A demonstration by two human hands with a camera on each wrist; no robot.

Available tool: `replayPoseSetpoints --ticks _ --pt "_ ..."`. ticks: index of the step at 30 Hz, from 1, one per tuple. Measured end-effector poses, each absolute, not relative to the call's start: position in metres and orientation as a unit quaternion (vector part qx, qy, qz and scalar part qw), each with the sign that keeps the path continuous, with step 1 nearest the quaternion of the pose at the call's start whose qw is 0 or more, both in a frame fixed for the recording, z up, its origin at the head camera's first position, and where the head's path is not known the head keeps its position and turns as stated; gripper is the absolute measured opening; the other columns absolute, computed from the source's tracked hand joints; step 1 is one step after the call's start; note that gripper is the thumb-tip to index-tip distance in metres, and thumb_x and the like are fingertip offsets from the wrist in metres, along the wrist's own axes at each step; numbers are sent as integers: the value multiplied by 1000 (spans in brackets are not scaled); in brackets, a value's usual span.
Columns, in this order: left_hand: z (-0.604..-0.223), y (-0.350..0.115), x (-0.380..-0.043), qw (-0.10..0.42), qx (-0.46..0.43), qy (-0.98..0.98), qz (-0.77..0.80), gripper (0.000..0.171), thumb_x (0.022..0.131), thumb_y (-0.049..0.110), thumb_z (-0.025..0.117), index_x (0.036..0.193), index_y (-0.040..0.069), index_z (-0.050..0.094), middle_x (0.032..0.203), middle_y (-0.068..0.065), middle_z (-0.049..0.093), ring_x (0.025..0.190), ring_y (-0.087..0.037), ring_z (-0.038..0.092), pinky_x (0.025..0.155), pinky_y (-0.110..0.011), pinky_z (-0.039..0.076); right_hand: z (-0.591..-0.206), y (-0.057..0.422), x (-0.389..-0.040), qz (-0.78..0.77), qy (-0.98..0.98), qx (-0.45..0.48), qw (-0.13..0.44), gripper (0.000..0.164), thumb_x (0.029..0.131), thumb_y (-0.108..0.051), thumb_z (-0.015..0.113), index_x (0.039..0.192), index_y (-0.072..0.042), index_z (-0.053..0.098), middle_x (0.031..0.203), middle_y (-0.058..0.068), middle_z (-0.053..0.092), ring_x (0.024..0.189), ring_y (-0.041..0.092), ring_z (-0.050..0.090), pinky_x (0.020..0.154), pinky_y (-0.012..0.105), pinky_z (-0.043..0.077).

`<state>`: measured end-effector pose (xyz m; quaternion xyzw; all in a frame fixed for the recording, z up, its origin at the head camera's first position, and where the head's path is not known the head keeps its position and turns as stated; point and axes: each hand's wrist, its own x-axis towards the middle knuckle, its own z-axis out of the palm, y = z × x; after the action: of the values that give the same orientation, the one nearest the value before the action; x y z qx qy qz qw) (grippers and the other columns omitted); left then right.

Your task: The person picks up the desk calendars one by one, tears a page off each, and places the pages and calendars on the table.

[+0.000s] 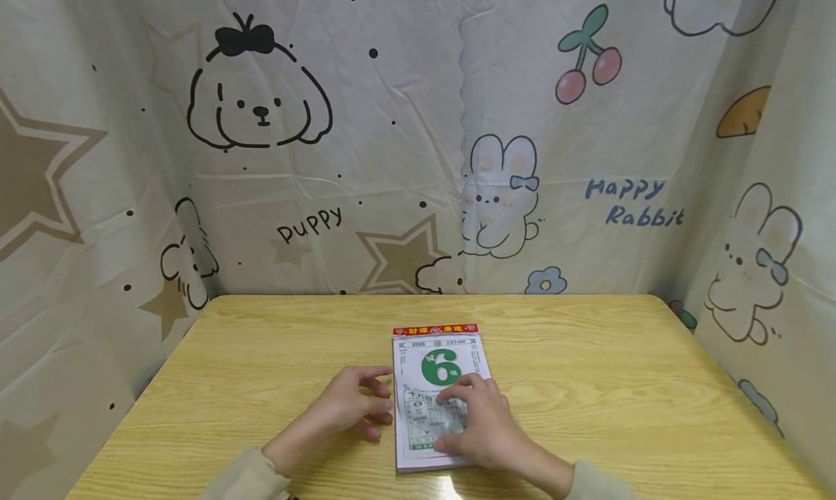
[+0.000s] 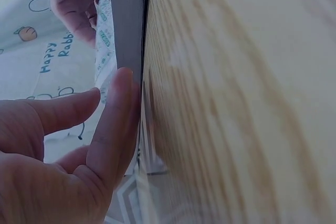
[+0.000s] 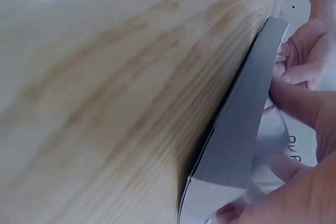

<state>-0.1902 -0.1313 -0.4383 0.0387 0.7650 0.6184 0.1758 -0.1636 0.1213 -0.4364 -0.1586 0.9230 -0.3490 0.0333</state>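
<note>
A thick tear-off calendar (image 1: pixel 439 346) with a red top strip and a large green 6 lies on the wooden table (image 1: pixel 261 340). My right hand (image 1: pixel 482 420) reaches over its lower right part, thumb and forefinger bent onto the top page. Between them the page (image 3: pixel 269 132) bulges up from the pad in the right wrist view. My left hand (image 1: pixel 353 404) stays at the calendar's left side, fingers loosely bent and thumb free. Seen from the left wrist, a fingertip (image 2: pixel 124 80) lies against the pad's side edge (image 2: pixel 128 24).
Wood-grain tabletop extends on both sides of the calendar and behind it. A pale printed cloth (image 1: pixel 405 123) with a puppy, rabbits, cherries and stars hangs at the back and along both sides.
</note>
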Motion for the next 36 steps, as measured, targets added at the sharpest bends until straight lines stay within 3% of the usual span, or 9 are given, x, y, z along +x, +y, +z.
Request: replayPoseSetpoints --ticks 4,9,16,20,22,25,29,33,36 --pt "-439 -132 -190 169 41 759 628 73 90 -13 74 155 -10 42 109 -21 59 78 -28 73 58 -44 68 -432 127 -167 -391 903 -174 44 35 78 -15 94 108 -17 77 114 2 64 104 25 56 89 47 54" --pt "-440 -130 -191 173 43 756 629 80 89 -13 74 159 -8 35 108 -21 58 77 -29 73 58 -44 68 -430 132 -170 -419 887 -189 38 39 85 -2 85 118 -11 68 101 -3 66 88 16 59 77 31 54" --pt "-437 -126 -192 182 35 767 615 74 88 -11 76 155 -5 44 109 -19 58 78 -28 72 56 -43 67 -426 136 -174 -412 887 -208 -1 24 92 7 73 97 -15 66 102 -4 69 105 20 66 92 46 60" --pt "-436 -124 -193 177 43 780 599 61 89 -10 76 146 -3 56 110 -18 58 77 -27 72 55 -40 67 -425 140 -177 -417 889 -192 7 14 96 0 72 101 -14 73 104 -4 72 102 20 66 88 44 60" --pt "-435 -124 -194 176 48 784 594 58 88 -10 76 143 -2 58 111 -19 57 77 -27 72 54 -40 66 -424 141 -180 -419 892 -171 13 11 95 -11 78 106 -14 74 108 -3 72 98 18 63 86 40 58" --pt "-436 -124 -197 175 52 788 588 60 87 -11 77 144 -2 59 111 -19 58 78 -28 72 55 -39 66 -424 141 -183 -421 895 -145 20 33 85 -26 90 110 -14 73 112 -2 71 99 18 61 88 40 56" --pt "-437 -125 -199 173 57 794 580 65 85 -11 80 145 -2 59 114 -18 60 76 -27 71 56 -39 66 -425 140 -185 -424 896 -131 12 46 72 -21 99 108 -14 70 111 -2 69 102 20 62 94 46 56" --pt "-438 -125 -200 167 65 800 573 64 82 -12 82 143 -3 63 118 -18 62 72 -25 71 56 -40 67 -426 141 -186 -425 896 -127 -8 32 79 -6 91 100 -13 68 102 0 69 90 16 63 85 40 58" --pt "-439 -124 -201 165 69 802 570 63 80 -13 83 140 -2 66 117 -18 63 69 -24 70 56 -39 67 -426 143 -188 -427 895 -127 -17 18 88 -6 83 98 -11 68 92 1 70 78 13 64 71 33 59"
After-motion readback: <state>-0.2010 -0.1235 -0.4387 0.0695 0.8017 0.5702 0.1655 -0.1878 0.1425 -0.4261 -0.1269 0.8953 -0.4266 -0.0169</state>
